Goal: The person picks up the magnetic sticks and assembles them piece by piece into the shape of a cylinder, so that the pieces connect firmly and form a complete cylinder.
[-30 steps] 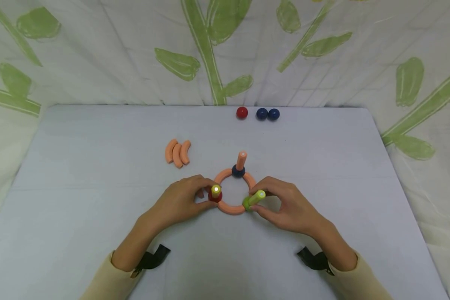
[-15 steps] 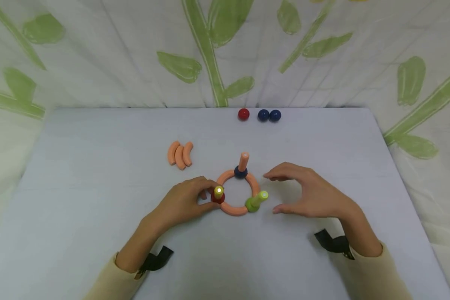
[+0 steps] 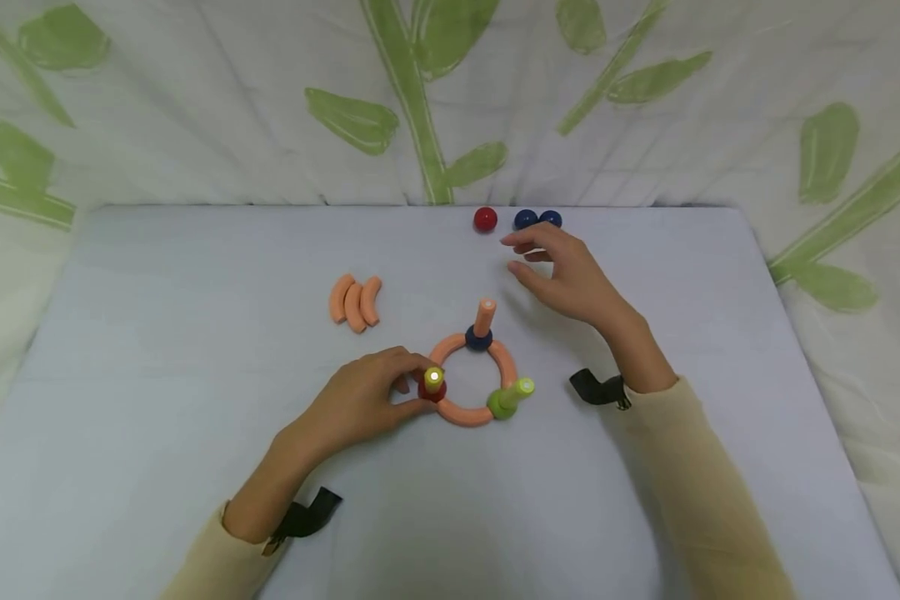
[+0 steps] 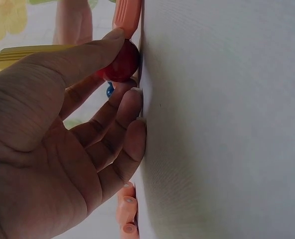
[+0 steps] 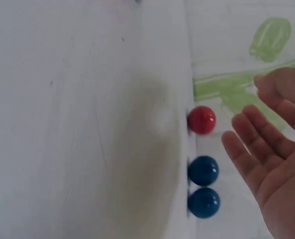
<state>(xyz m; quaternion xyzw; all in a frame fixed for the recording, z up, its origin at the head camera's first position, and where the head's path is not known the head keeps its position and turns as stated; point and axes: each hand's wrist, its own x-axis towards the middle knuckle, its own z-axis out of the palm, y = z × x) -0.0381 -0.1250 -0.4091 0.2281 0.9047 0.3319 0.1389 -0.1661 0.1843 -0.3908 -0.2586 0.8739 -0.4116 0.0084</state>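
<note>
Along orange ring [image 3: 463,416], glossy red ball [image 4: 124,63], yellow rod [image 3: 434,379], left grip [image 3: 363,396] pinching ball, right grip [image 3: 576,279] parted

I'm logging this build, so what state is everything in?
Ring: apparently closed
Left hand: pinching the ring's red ball
Right hand: hovering, holding nothing
Yellow rod: standing
Orange rod: standing
Green rod: standing
Loose curved pieces: lying together
Loose red ball: by itself
Loose blue balls: side by side

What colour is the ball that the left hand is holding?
The ball is deep red, with the left wrist view showing it best.
</note>
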